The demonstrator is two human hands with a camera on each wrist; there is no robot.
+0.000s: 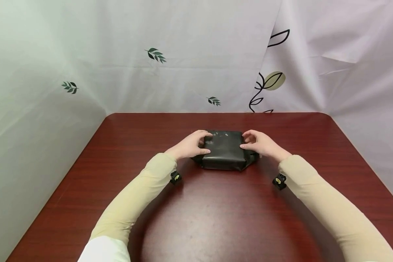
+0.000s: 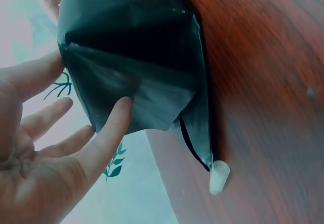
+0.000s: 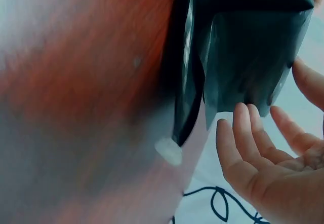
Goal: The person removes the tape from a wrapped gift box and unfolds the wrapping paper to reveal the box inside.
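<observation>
A black, glossy wrapped package [image 1: 224, 147] lies flat on the table, with folded flaps sticking out at both ends. My left hand [image 1: 193, 145] is at its left end, thumb and index fingertip on the top edges. In the left wrist view one extended finger touches the folded end flap [image 2: 129, 89], while other fingers spread apart. At the opposite end is my right hand [image 1: 262, 143], its thumb at the top edge. Its fingertips reach the right end flap [image 3: 253, 62] in the right wrist view. A small white piece shows at each flap's tip, left [image 2: 218, 177] and right [image 3: 168, 151].
The dark red wooden table [image 1: 209, 218] ends at a back edge beyond the package. White cloth [image 1: 190, 54] with leaf prints hangs behind and at both sides. Small black devices [image 1: 175, 177] sit at the wrists under pale sleeves.
</observation>
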